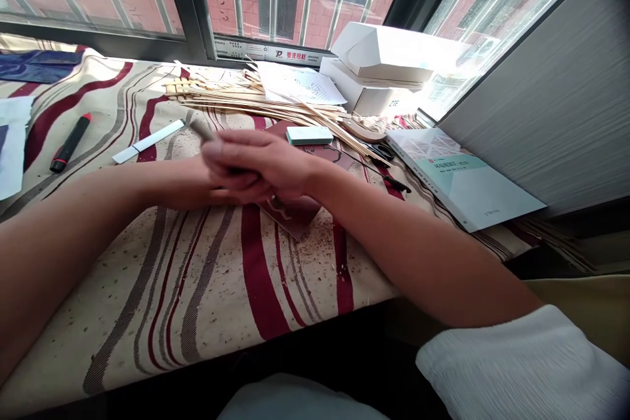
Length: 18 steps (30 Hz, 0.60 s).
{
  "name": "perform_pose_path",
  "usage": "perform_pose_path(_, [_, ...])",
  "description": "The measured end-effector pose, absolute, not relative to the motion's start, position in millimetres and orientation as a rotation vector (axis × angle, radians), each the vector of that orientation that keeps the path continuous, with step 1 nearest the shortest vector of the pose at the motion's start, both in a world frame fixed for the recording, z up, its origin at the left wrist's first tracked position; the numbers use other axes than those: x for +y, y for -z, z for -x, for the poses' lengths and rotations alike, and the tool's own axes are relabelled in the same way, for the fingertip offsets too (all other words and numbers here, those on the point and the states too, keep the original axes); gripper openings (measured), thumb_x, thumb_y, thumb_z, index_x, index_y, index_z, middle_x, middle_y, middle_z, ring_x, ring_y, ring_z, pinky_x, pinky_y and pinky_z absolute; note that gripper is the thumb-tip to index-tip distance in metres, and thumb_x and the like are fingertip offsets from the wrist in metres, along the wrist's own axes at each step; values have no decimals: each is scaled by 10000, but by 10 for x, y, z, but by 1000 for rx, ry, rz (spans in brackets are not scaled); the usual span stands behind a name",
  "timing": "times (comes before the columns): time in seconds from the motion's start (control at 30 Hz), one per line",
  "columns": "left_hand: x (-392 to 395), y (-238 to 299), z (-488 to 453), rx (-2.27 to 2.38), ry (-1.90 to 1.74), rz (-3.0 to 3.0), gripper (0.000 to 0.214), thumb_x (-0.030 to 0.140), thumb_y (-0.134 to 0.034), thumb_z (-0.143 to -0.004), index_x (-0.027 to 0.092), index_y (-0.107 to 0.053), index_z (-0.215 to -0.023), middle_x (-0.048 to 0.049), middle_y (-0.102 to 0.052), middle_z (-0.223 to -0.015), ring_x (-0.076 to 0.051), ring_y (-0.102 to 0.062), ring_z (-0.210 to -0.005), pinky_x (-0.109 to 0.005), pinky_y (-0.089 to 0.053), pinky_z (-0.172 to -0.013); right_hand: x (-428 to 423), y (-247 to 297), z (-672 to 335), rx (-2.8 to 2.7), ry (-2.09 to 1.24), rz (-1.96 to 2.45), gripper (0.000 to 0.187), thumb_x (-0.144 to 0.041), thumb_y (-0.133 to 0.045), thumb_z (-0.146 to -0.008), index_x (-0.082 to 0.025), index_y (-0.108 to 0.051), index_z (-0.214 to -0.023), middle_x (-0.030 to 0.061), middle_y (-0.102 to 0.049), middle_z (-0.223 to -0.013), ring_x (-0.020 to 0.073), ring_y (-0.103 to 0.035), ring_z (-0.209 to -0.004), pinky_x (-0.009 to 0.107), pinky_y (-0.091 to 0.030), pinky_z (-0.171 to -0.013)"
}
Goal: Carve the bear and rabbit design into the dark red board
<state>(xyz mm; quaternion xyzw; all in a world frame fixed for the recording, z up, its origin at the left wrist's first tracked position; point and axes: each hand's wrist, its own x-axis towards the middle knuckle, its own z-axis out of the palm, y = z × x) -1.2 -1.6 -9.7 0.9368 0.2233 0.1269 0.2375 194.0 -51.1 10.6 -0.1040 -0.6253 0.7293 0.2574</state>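
Observation:
My right hand (256,164) lies across my left hand (191,185) above a striped cloth. Its fingers are pressed together around a thin grey stick-like tool (201,129) whose tip pokes out up and to the left. My left hand is mostly covered by the right one and its fingers do not show. A dark red board (295,213) lies on the cloth under both hands, with fine shavings scattered around it.
A bundle of bamboo strips (246,102), papers (300,84), white boxes (388,56), a teal block (310,135), scissors (388,174) and a book (467,187) lie at the back and right. A red-capped black marker (70,143) and a white strip (147,141) lie left. Barred window behind.

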Motion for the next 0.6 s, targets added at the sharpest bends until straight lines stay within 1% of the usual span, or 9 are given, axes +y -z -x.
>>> perform_pose_path(0.07, [-105,17,20,637,-152,-2674,739,665,-487,-1081,82,-677,-1495,-159,-669,-1580,-320,-557,-1501,-545,-356,-1358,-473,-192,-2053,-1662,-1735,291,375,-407,-617,-1159,-233,-434,-882,-130,-333,-658,40,-227,-500,158,-227,-457])
perform_pose_path(0.13, [-247,-73,-41,760,16,-2759,861,701,-398,-1101,104,-453,-1718,-156,-388,-1821,-350,-281,-1713,-553,-137,-1433,-419,-284,-2181,-1705,-1451,396,374,-465,-604,-1147,-237,-456,-890,-103,-392,-693,60,-303,-525,201,-287,-489])
perform_pose_path(0.17, [-329,-115,-98,837,102,-2753,943,775,-414,-1071,133,-391,-1762,-141,-300,-1861,-366,-196,-1749,-540,-94,-1442,-385,-318,-2244,-1750,-1261,463,370,-469,-564,-1154,-232,-484,-882,-75,-440,-718,79,-374,-563,227,-341,-530])
perform_pose_path(0.23, [-480,-170,-238,1052,209,-2725,1078,868,-436,-1031,148,-265,-1814,-155,-151,-1894,-404,-103,-1769,-549,-109,-1445,-309,-350,-2350,-1904,-808,674,356,-410,-522,-1158,-211,-550,-865,-3,-531,-812,133,-505,-733,288,-436,-701])
perform_pose_path(0.3, [-570,-182,-352,1112,278,-2705,1148,866,-503,-1011,135,-169,-1831,-185,-47,-1900,-436,-17,-1770,-569,-116,-1442,-246,-350,-2410,-2059,-314,869,282,-337,-586,-1117,-196,-608,-874,52,-576,-934,194,-545,-918,351,-440,-854])
perform_pose_path(0.37, [-588,-166,-398,1087,235,-2691,997,778,-486,-1063,177,-236,-1819,-168,-119,-1902,-407,-70,-1773,-558,-136,-1442,-220,-349,-2418,-2200,-35,1004,210,-304,-617,-1103,-185,-659,-935,73,-614,-1002,214,-549,-945,368,-421,-872])
perform_pose_path(0.47, [-547,-115,-384,1040,65,-2691,794,625,-480,-1093,186,-392,-1749,-160,-301,-1841,-394,-226,-1735,-557,-204,-1434,-244,-355,-2358,-2340,38,1106,170,-272,-608,-1119,-161,-734,-1091,89,-681,-1046,214,-577,-908,360,-416,-832])
perform_pose_path(0.53, [-524,-72,-381,1015,-36,-2697,661,508,-434,-1105,158,-505,-1661,-185,-445,-1739,-391,-365,-1667,-564,-255,-1419,-257,-340,-2313,-2399,67,1163,175,-209,-625,-1101,-157,-783,-1158,125,-704,-1150,255,-602,-1039,377,-423,-897])
perform_pose_path(0.6, [-517,-29,-399,995,-55,-2689,651,496,-416,-1108,138,-522,-1641,-211,-454,-1733,-405,-393,-1651,-587,-273,-1409,-245,-302,-2297,-2456,82,1225,226,-152,-632,-1082,-167,-823,-1201,158,-704,-1247,300,-594,-1176,404,-423,-976])
